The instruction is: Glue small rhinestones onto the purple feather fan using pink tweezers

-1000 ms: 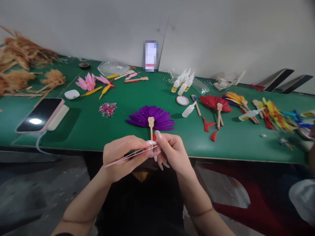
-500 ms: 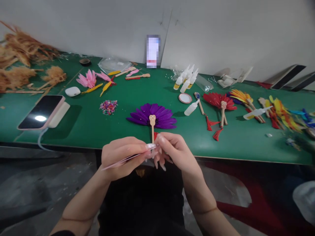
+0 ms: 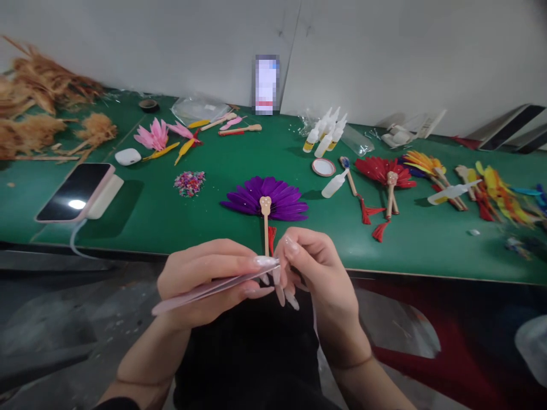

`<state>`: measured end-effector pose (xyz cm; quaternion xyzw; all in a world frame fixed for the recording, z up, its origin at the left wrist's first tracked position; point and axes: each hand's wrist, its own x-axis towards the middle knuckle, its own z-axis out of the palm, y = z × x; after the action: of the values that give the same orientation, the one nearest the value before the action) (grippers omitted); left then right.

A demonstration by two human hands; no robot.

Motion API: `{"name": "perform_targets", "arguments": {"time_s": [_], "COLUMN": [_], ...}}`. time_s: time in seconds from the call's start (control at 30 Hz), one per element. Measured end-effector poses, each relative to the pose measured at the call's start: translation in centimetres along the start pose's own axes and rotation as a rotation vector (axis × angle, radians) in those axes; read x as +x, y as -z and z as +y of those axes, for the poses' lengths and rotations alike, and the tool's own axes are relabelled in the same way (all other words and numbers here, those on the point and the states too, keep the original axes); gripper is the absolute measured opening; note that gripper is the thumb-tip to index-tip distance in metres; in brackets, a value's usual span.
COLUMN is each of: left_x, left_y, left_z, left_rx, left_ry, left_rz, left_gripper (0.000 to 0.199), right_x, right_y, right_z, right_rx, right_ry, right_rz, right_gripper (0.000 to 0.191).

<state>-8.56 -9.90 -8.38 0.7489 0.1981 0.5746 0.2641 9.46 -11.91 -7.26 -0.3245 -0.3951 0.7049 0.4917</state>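
Pinching pink tweezers (image 3: 213, 289) in left hand (image 3: 199, 265), just off tabletop's (image 3: 209, 219) near edge; holding right hand (image 3: 327, 276) curled beside tips (gripping something or not, impossible to say). Probably being light, springy, smooth; best taking hold mid-length.

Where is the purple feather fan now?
Head view, centre: the purple feather fan lies on the table, beyond the left hand and right hand, right of the heap of colourful bits.

black garment (image 3: 248, 361), black sleeve edge (image 3: 116, 405) on the left arm (image 3: 149, 361), bare forearms (image 3: 348, 336) crossed by thin creases, long, glossy, pale nails (image 3: 265, 261) on left grip (image 3: 209, 279) and right grip (image 3: 322, 270)
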Motion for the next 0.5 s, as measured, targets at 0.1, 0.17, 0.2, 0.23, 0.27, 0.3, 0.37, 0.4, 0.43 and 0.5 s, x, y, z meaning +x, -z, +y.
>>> {"name": "perform_targets", "arguments": {"time_s": [0.1, 0.17, 0.2, 0.23, 0.27, 0.3, 0.37, 0.4, 0.43, 0.5], "left_x": [-0.7, -0.7, -0.6, -0.4, -0.1, 0.2, 0.7, 0.8, 0.8, 0.6], "left_y": [0.0, -0.1, -0.1, -0.2, -0.2, -0.2, -0.2, -0.2, -0.1, 0.0], "left_z": [0.4, 0.6, 0.7, 0.9, 1.0, 1.2, 1.7, 1.9, 2.1, 2.5], "left_rx": [0.012, 0.018, 0.029, 0.052, 0.091, 0.141, 0.224, 0.251, 0.269, 0.293], "left_ry": [0.062, 0.034, 0.002, -0.04, -0.08, -0.107, -0.148, -0.163, -0.168, -0.174], "left_rz": [0.07, 0.1, 0.101, 0.091, 0.065, 0.039, 0.019, 0.019, 0.016, 0.009], "left_gripper": [0.029, 0.031, 0.032, 0.033, 0.031, 0.028, 0.018, 0.014, 0.011, 0.007], "right_x": [-0.4, -0.7, -0.8, -0.9, -1.0, -1.1, -1.3, -1.4, -1.5, -1.7], "right_y": [-0.3, -0.4, -0.4, -0.5, -0.5, -0.7, -0.9, -1.1, -1.2, -1.5], "right_z": [0.1, 0.1, 0.2, 0.2, 0.2, 0.2, 0.2, 0.2, 0.3, 0.4], "right_rx": [0.05, 0.084, 0.096, 0.101, 0.097, 0.091, 0.073, 0.066, 0.061, 0.036], "right_ry": [0.01, 0.006, 0.003, 0.003, 0.005, 0.009, 0.011, 0.014, 0.022, 0.05], "right_rz": [0.003, -0.044, -0.069, -0.088, -0.096, -0.096, -0.095, -0.093, -0.083, -0.059], "right_gripper": [0.038, 0.038, 0.038, 0.038, 0.038, 0.039, 0.04, 0.041, 0.042, 0.043]}}
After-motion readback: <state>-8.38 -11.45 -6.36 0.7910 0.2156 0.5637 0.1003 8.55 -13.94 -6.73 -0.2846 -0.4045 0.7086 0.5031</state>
